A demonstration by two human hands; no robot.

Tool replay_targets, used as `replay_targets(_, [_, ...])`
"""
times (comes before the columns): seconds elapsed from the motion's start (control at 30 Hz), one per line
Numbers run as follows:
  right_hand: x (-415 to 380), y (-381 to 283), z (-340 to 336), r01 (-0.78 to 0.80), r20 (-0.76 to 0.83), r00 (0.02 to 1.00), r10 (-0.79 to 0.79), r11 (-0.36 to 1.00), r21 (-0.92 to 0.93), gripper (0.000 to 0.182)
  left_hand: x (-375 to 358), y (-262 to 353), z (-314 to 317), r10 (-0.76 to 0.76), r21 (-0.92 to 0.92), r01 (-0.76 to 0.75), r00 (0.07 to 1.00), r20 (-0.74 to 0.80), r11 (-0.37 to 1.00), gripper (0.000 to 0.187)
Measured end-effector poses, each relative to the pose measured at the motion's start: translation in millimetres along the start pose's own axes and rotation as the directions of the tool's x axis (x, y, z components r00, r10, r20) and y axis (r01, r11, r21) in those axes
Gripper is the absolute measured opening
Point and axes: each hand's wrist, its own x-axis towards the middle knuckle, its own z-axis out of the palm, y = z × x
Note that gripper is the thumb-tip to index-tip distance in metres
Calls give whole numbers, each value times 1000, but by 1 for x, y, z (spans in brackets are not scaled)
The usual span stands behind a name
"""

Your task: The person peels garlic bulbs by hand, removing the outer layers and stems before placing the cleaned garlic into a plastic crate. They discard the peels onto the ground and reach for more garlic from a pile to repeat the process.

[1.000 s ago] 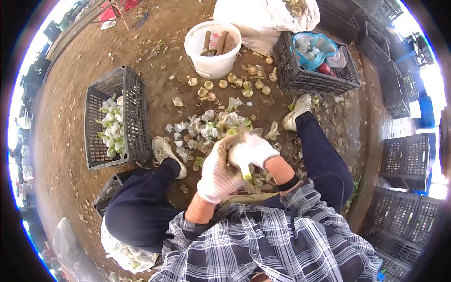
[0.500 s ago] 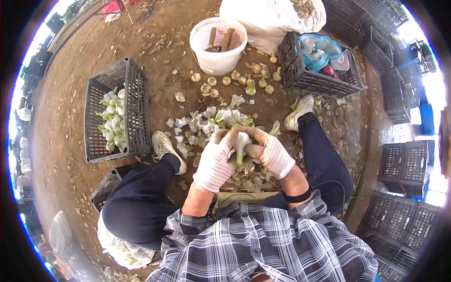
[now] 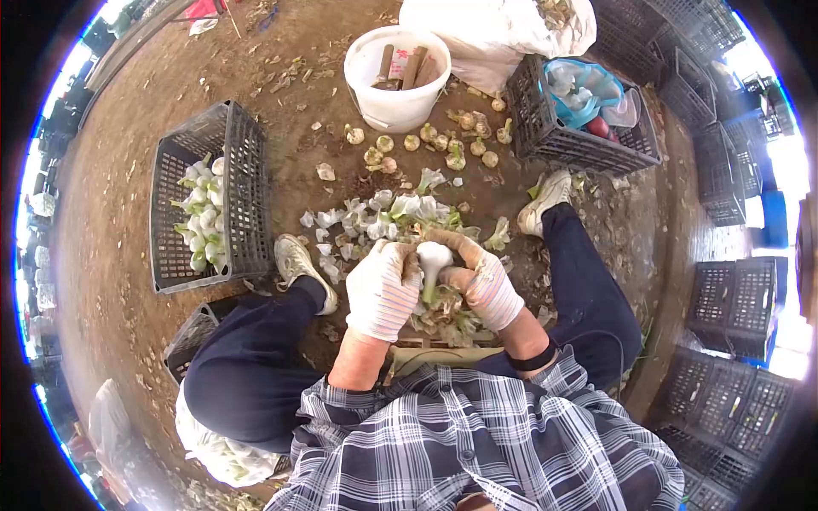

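Observation:
Between my two gloved hands is a white garlic bulb, its green stem pointing down toward my body. My left hand is curled against the bulb's left side. On the other side my right hand grips the bulb and stem with bent fingers. White peeled skins lie in a heap on the ground just beyond the hands. More leafy scraps are piled below them. Several unpeeled bulbs lie farther out on the dirt.
A black crate holding white bulbs stands at left. A white bucket with brown pieces inside stands ahead. At the upper right, another crate holds a blue bag. Stacked crates line the right. My shoes flank the heap.
The bulb has turned so its round white head shows more, and its stem is more exposed. My left hand has shifted slightly, its fingers now more curled.

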Motion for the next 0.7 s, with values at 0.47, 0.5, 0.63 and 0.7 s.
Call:
replay_targets(0.47, [43,82,21,-219,189,971,148,869,444,62,6,-40,24,-516,-787,500,810,279,360,17])
replay_targets(0.5, [47,99,17,-273,226,959,171,773,573,61,7,-48,21,-551,-804,514,781,295,298,19])
replay_targets(0.63, [54,120,-2,-303,-49,930,364,834,462,28,14,-126,2,-832,-841,479,551,64,253,28])
replay_targets(0.7, [55,108,-4,-419,-239,872,428,904,90,21,-1,-182,4,-924,-880,420,378,-51,220,32])
